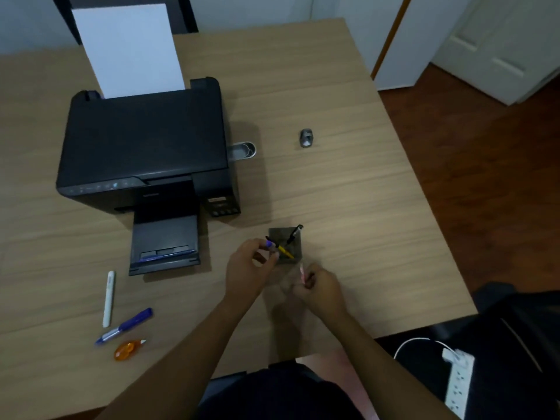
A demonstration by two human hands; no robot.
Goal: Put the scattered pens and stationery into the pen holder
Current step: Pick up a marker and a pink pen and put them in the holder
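The pen holder stands on the tabletop just beyond both hands, to the near right of the printer. The left hand is closed on a yellow pen with a purple cap, its tip angled down over the holder's mouth. The right hand pinches a slim pinkish item, probably a pen, though blur makes that uncertain.

The holder is light and free-standing, with nothing steadying it. If the yellow pen catches its near wall, the holder could slide or tip and spill the black pen that leans in its far corner. A pen released at this slant may also rest across the rim and roll out.

By count: one pen sits in the holder and one item is in each hand. Three pieces lie loose at the near left: one white pen, one blue marker and one orange correction tape. A blue pen also seems to lie on the printer's output tray. One small grey metal object sits far right, and one tin is beside the printer.
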